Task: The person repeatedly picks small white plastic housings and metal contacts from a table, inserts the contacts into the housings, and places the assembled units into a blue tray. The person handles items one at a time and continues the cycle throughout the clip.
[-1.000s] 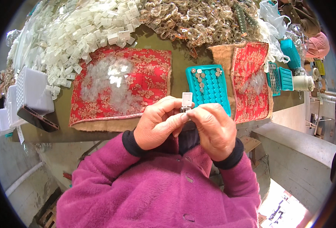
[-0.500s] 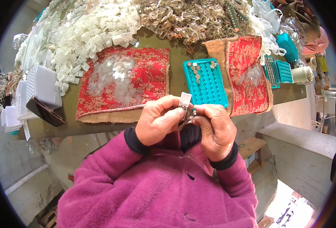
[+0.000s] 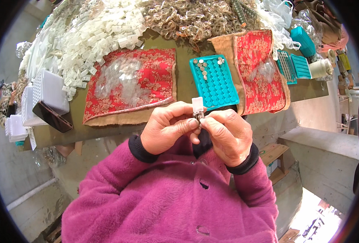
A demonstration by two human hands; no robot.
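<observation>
My left hand (image 3: 165,128) pinches a small dark metal piece (image 3: 199,116) with a white tab (image 3: 197,104) standing up from it, in front of my chest. The thumb and fingers of my right hand (image 3: 231,135) are closed against the lower end of the same piece; whether they hold anything small is hidden. Just beyond my hands lies a teal tray (image 3: 232,87) with rows of round cells. Several small silvery discs (image 3: 205,69) lie at its far end.
Red patterned cloth pads (image 3: 159,73) lie left and right of the tray, with clear plastic bits on them. White tags (image 3: 110,32) and brownish transparent loops (image 3: 187,18) heap up behind. A dark phone (image 3: 53,116) leans on white trays (image 3: 51,87). A person (image 3: 5,99) is at far left.
My right fingers have moved left and closed in on the metal piece that my left hand holds. The white tab now stands more upright. The whole view has shifted slightly.
</observation>
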